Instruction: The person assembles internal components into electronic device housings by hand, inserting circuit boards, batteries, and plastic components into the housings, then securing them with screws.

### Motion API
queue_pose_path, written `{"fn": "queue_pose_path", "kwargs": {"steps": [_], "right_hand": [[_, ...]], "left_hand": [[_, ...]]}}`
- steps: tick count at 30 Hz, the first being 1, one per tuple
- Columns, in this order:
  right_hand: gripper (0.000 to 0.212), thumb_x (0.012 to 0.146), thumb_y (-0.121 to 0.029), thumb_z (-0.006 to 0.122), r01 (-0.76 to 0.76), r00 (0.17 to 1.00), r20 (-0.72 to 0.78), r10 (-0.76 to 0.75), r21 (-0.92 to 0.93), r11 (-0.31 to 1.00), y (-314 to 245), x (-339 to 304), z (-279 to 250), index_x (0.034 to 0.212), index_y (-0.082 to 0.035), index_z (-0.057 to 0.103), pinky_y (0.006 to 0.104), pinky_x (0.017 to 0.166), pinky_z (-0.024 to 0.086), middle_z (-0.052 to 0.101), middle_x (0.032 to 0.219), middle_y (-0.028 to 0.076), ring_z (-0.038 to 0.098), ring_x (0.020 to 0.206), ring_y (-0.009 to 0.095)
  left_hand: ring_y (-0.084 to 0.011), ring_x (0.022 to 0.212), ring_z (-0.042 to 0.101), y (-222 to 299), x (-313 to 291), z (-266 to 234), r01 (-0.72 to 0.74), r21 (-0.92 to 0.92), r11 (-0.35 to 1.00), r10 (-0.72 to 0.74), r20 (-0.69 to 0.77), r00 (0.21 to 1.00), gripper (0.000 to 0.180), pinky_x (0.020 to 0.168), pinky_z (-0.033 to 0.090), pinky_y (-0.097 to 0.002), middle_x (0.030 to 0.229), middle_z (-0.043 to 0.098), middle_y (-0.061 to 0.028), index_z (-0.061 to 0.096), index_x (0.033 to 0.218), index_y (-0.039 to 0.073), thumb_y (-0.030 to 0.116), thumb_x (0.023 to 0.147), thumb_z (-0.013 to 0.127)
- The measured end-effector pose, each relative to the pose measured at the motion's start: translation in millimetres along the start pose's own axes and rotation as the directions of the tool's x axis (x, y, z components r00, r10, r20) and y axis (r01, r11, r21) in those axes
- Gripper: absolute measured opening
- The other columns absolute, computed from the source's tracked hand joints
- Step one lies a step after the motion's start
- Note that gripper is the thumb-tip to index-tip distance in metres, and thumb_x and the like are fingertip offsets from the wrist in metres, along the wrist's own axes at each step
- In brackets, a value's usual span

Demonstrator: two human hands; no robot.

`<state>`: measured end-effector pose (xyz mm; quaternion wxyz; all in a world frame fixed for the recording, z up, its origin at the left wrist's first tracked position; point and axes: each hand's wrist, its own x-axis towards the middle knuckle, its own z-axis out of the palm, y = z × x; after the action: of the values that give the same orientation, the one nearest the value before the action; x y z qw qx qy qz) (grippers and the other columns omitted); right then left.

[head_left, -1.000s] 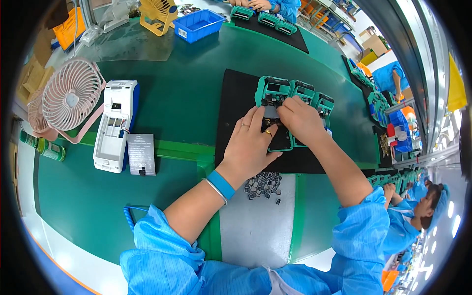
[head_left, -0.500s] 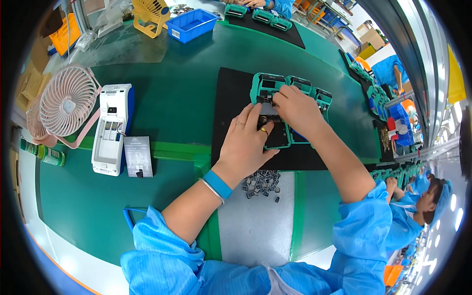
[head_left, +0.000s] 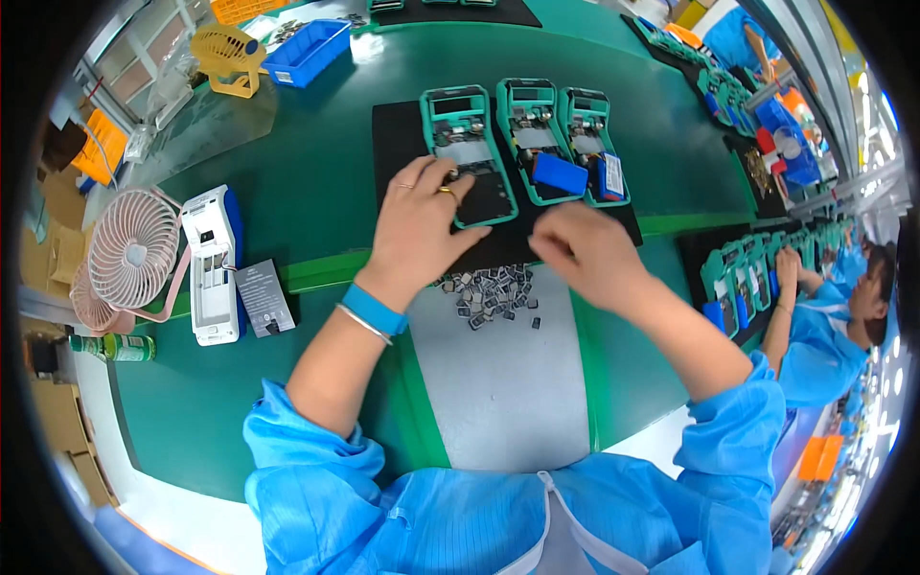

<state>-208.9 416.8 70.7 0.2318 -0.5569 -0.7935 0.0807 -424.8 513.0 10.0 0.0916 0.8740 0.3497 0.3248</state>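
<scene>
Three teal device housings with exposed innards lie side by side on a black mat point(head_left: 395, 125). Over the lower left part of the left housing point(head_left: 458, 91) rests my left hand point(head_left: 414, 225), its fingers spread and touching it, the thumb stretched out free. My right hand point(head_left: 592, 257), slightly blurred, hovers between the mat and a heap of small squarish dark parts point(head_left: 489, 295). Its fingers are curled in, and whatever they may hold is hidden. Blue blocks lie in the middle housing point(head_left: 526, 91) and the right housing point(head_left: 586, 101).
On the left stand a pink fan point(head_left: 134, 244), a white handheld device point(head_left: 213, 273) and a grey flat pack point(head_left: 264, 297). A yellow fan point(head_left: 228, 59) and a blue bin point(head_left: 307, 53) are at the back. To the right, a co-worker point(head_left: 834, 335) sits beside more teal housings point(head_left: 733, 278).
My right hand has left the left housing and come down toward me, right of the parts heap. My left hand stays on that housing. The view has shifted, exposing the blue blocks.
</scene>
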Motion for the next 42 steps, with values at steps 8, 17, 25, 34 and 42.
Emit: {"fn": "queue_pose_path", "kwargs": {"steps": [8, 17, 25, 34, 42], "right_hand": [[0.009, 0.084, -0.014, 0.070, -0.082, 0.996, 0.039, 0.081, 0.027, 0.996, -15, -95, 27, 0.090, -0.009, 0.068, 0.0381, 0.073, 0.054, 0.065, 0.093, 0.007, 0.063, 0.088, 0.028], [0.010, 0.074, -0.010, 0.063, 0.128, 0.953, 0.303, -0.024, -0.330, 0.935, -35, -75, 22, 0.082, -0.003, 0.064, 0.0347, 0.064, 0.057, 0.066, 0.081, 0.011, 0.067, 0.078, 0.026], [0.010, 0.069, -0.009, 0.065, 0.169, 0.930, 0.366, -0.033, -0.347, 0.923, -44, -69, 30, 0.074, -0.001, 0.070, 0.0381, 0.058, 0.059, 0.069, 0.078, 0.014, 0.070, 0.075, 0.028], [0.010, 0.074, -0.011, 0.064, 0.201, 0.854, 0.520, -0.024, -0.287, 0.937, -23, -55, 12, 0.078, -0.002, 0.067, 0.0410, 0.063, 0.058, 0.066, 0.073, 0.015, 0.069, 0.070, 0.032], [0.014, 0.085, -0.017, 0.066, -0.261, 0.965, 0.058, 0.257, 0.101, 0.960, 54, 40, -58, 0.083, -0.004, 0.068, 0.0411, 0.066, 0.052, 0.062, 0.068, 0.012, 0.065, 0.069, 0.031]], "left_hand": [[-0.0371, 0.140, 0.037, 24, 13, -21, -0.092, 0.171, 0.981, 0.067, 0.143, 0.987, 0.070, 0.112, 0.030, -0.0550, 0.144, 0.044, -0.0193, 0.057, 0.135, 0.006, 0.038, 0.077, 0.080], [-0.0367, 0.133, 0.046, 70, 85, 67, -0.122, -0.051, 0.991, 0.126, 0.097, 0.987, 0.061, 0.110, 0.036, -0.0453, 0.138, 0.051, -0.0217, 0.055, 0.135, 0.004, 0.031, 0.084, 0.073], [-0.0377, 0.109, 0.055, 66, 95, 82, -0.089, -0.219, 0.972, 0.093, 0.010, 0.996, 0.048, 0.098, 0.041, -0.0466, 0.109, 0.059, -0.0195, 0.061, 0.108, 0.003, 0.034, 0.077, 0.081], [-0.0419, 0.116, 0.058, 18, 90, 56, -0.019, -0.029, 0.999, 0.010, -0.279, 0.960, 0.038, 0.097, 0.047, -0.0479, 0.120, 0.062, -0.0264, 0.058, 0.126, 0.001, 0.025, 0.097, 0.053], [-0.0453, 0.135, 0.039, 50, 53, 61, -0.113, 0.172, 0.979, 0.100, 0.083, 0.992, 0.067, 0.112, 0.034, -0.0527, 0.141, 0.047, -0.0219, 0.058, 0.135, 0.008, 0.050, 0.085, 0.069]]}}
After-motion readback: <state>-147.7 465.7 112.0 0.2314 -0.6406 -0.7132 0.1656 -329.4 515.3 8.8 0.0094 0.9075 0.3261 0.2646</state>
